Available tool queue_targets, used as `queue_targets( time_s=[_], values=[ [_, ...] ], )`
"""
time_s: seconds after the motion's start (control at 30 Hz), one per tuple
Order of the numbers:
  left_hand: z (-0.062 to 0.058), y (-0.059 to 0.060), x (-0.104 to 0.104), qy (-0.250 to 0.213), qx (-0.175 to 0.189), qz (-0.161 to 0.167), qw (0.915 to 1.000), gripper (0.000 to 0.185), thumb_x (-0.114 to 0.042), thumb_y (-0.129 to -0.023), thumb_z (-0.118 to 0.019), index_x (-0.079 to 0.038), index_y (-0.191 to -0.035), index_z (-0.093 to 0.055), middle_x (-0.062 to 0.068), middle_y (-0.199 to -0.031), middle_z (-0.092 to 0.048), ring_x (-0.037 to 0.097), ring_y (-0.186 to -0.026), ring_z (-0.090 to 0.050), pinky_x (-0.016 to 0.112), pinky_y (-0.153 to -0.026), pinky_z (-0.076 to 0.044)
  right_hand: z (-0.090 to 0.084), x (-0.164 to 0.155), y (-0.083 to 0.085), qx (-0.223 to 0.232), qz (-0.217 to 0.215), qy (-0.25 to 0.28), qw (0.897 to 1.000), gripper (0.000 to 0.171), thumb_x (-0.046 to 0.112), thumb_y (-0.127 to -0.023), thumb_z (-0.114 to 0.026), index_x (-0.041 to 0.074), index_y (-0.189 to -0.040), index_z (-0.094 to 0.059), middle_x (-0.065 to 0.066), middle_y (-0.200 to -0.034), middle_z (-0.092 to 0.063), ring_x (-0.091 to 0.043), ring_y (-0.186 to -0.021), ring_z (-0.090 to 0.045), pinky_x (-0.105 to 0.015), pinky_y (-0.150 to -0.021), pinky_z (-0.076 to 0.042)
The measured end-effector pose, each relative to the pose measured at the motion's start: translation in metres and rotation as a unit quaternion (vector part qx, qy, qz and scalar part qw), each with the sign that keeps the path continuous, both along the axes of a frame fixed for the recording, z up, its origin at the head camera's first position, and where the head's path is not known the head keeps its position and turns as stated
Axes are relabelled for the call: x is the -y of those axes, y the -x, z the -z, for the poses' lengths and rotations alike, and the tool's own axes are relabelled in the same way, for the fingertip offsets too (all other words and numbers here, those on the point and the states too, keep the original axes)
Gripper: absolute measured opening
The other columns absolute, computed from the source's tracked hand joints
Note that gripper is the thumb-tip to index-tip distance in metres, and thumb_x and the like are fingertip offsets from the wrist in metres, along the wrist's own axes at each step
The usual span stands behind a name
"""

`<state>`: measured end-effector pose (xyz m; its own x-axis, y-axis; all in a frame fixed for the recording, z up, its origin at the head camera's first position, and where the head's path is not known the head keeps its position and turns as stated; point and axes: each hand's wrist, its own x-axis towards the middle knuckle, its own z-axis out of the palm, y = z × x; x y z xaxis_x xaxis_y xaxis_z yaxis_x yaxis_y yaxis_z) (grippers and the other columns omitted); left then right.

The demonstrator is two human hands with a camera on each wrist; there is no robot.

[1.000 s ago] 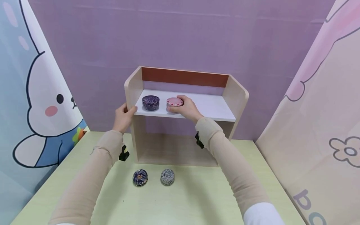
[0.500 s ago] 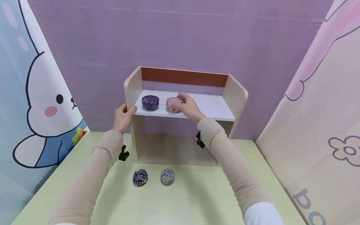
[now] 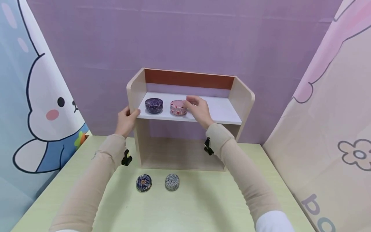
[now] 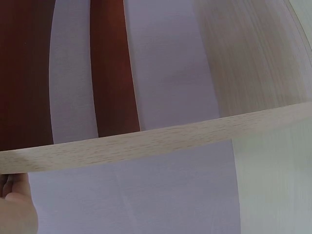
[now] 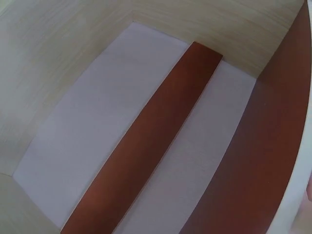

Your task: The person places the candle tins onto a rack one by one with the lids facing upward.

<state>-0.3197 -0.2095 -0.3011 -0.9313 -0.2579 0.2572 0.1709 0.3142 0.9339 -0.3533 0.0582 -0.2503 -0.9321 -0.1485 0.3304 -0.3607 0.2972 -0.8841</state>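
Observation:
A small two-level wooden shelf point(image 3: 181, 154) stands on the table. On its white upper board point(image 3: 218, 108) sit a dark purple patterned round tin point(image 3: 154, 106) and, to its right, a pink round tin point(image 3: 178, 108). My left hand point(image 3: 126, 123) grips the left side panel point(image 4: 161, 141), thumb at its front edge and fingers behind. Just right of the pink tin is my right hand point(image 3: 200, 111), holding nothing, its fingers loosely bent near the tin's side. The right wrist view looks into the lower compartment, with a brown rail point(image 5: 146, 141) at the back.
A navy floral round tin point(image 3: 143, 183) and a grey-white leafy round tin point(image 3: 172, 182) lie on the pale green table point(image 3: 162, 212) in front of the shelf. A purple cloth point(image 3: 185, 38) hangs behind, with printed curtains on both sides.
My right hand has let go of the pink tin and drawn back to the right, leaving it on the upper board. The left hand has stayed on the side panel.

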Motion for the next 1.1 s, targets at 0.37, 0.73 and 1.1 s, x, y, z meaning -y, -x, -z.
queue_targets(
  time_s=[0.37, 0.73, 1.1],
  values=[
    [0.0, 0.0, 0.001, 0.007, -0.003, -0.002, 1.0, 0.052, -0.037, -0.091, -0.049, -0.008, -0.134, -0.046, 0.017, -0.121, -0.054, 0.018, -0.1, -0.048, 0.029, -0.086, -0.04, -0.002, -0.015, -0.019, -0.017, -0.012, 0.031, 0.999, 0.036, 0.027, -0.089, -0.06, 0.009, -0.12, -0.058, -0.006, -0.12, -0.061, -0.016, -0.112, -0.055, -0.032, -0.096, -0.042],
    [0.0, 0.0, 0.0, -0.001, 0.003, 0.0, 1.0, 0.054, -0.037, -0.091, -0.049, -0.008, -0.137, -0.042, 0.017, -0.125, -0.052, 0.022, -0.106, -0.048, 0.035, -0.091, -0.04, 0.003, -0.03, -0.037, -0.01, -0.02, 0.022, 1.0, 0.034, 0.023, -0.089, -0.059, 0.006, -0.118, -0.058, -0.009, -0.118, -0.062, -0.017, -0.11, -0.056, -0.033, -0.095, -0.043],
    [-0.001, 0.0, 0.0, 0.002, 0.0, 0.0, 1.0, 0.053, -0.038, -0.091, -0.049, -0.008, -0.135, -0.045, 0.016, -0.123, -0.053, 0.019, -0.103, -0.048, 0.031, -0.087, -0.04, 0.032, -0.04, -0.053, 0.002, -0.084, 0.009, 0.996, 0.031, 0.016, -0.089, -0.059, 0.003, -0.117, -0.058, -0.014, -0.114, -0.063, -0.02, -0.104, -0.06, -0.032, -0.093, -0.045]
  ],
)
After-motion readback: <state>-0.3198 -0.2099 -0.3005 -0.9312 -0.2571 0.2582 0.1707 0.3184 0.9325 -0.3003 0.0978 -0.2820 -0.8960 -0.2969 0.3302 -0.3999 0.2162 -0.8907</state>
